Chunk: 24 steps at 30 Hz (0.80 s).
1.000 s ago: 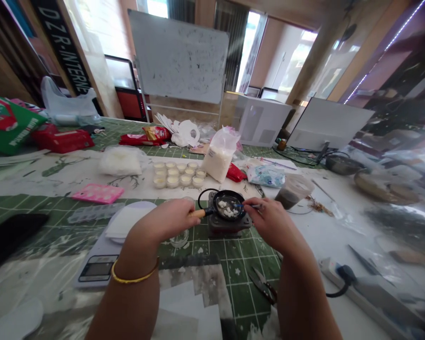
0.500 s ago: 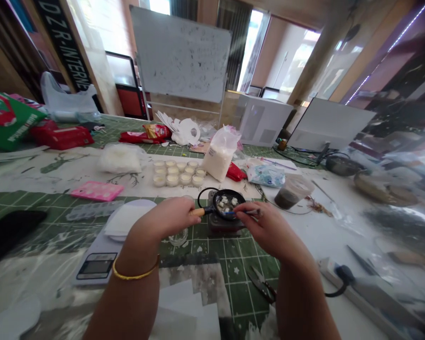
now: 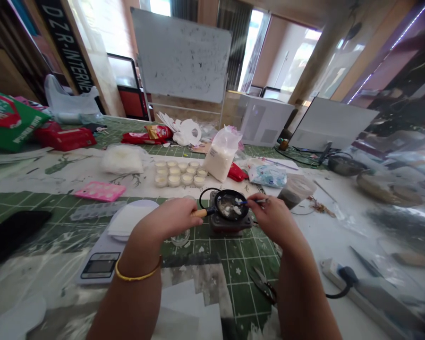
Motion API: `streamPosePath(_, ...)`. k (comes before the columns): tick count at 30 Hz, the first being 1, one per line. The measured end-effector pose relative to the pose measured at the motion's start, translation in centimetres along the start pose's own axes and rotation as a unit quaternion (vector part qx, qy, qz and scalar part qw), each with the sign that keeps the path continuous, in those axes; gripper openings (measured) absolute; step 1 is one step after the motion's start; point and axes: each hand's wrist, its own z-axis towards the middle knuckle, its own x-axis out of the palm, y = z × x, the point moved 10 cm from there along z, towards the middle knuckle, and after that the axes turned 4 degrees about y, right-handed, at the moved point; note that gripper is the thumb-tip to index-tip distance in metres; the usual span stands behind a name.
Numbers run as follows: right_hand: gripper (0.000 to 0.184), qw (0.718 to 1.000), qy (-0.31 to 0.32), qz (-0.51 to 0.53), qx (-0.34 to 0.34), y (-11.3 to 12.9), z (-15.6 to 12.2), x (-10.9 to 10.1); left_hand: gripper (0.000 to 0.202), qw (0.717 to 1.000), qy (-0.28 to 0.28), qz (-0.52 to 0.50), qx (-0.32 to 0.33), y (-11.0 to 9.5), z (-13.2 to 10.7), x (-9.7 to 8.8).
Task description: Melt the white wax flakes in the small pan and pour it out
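My left hand (image 3: 179,215) is closed around the wooden handle of a small black frying pan (image 3: 219,218). White lumps (image 3: 230,208) sit in a clear-looking liquid inside it. Beneath the pan is a small dark hot plate (image 3: 230,227). Between its fingertips my right hand (image 3: 269,212) pinches a thin stick-like tool (image 3: 257,201), its bluish end over the right side of the pan; its exact kind I cannot make out. A glass jar (image 3: 180,237) stands below my left hand, partly hidden by it. Left of it is a kitchen scale (image 3: 99,269) with white sheets on top.
Several small cups of pale wax-like filling (image 3: 174,180) stand behind the pan, beside a bag of white granules (image 3: 220,158). A plastic cup of dark stuff (image 3: 293,193) is to the right. Scissors-like snips (image 3: 264,283) and a power strip (image 3: 354,288) lie nearer.
My right hand has moved slightly right and up with the tool, from the pan's lower middle to its right side. The white lumps have shifted and look smaller. My left hand keeps its hold.
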Motion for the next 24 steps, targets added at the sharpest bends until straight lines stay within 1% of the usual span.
streamPosePath(2,0.026,1.000,0.012,0.005,-0.007,0.0,-0.2,0.0,0.035,1.000,0.002,0.000,0.000,0.0,0.1,0.0)
streamPosePath(5,0.024,0.997,0.034,0.036,-0.061,1.4,-0.3,0.5,0.031,1.000,-0.002,0.003,-0.003,0.1,0.2,0.0)
streamPosePath(6,0.023,0.997,0.030,0.036,-0.064,1.6,-0.2,0.6,0.030,1.000,-0.003,0.004,-0.003,0.2,0.3,0.0)
streamPosePath(7,0.023,0.998,0.024,0.029,-0.055,1.5,-0.1,0.5,0.029,1.000,-0.003,0.005,-0.001,0.1,0.3,0.0)
streamPosePath(10,0.024,1.000,0.001,-0.006,0.003,0.0,0.1,0.0,0.029,1.000,0.001,0.004,0.009,-0.1,0.2,0.1)
streamPosePath(11,0.025,1.000,0.002,-0.007,0.010,-0.2,0.0,-0.2,0.030,1.000,0.002,0.004,0.009,-0.1,0.2,0.1)
streamPosePath(12,0.025,1.000,0.009,0.002,0.003,-0.2,-0.1,-0.1,0.031,1.000,0.002,0.005,0.007,-0.1,0.2,0.1)
streamPosePath(14,0.024,0.998,0.033,0.035,-0.038,0.7,-0.2,0.4,0.031,1.000,-0.001,0.012,-0.002,0.0,0.2,0.0)
streamPosePath(16,0.022,0.996,0.038,0.052,-0.066,1.5,-0.1,0.8,0.031,1.000,-0.001,0.018,-0.006,0.0,0.2,0.0)
streamPosePath(17,0.022,0.996,0.033,0.048,-0.062,1.5,0.1,0.9,0.031,1.000,-0.002,0.017,-0.006,-0.1,0.2,-0.1)
streamPosePath(21,0.024,1.000,-0.005,-0.006,0.011,-0.2,0.4,0.1,0.031,1.000,0.006,0.006,0.004,-0.2,0.1,0.1)
streamPosePath(22,0.024,1.000,0.000,-0.003,0.012,-0.3,0.3,0.1,0.031,1.000,0.006,0.006,0.005,-0.2,0.1,0.1)
streamPosePath(24,0.024,0.999,0.028,0.029,-0.019,0.4,0.0,0.5,0.030,1.000,0.005,0.010,0.000,-0.1,0.2,0.1)
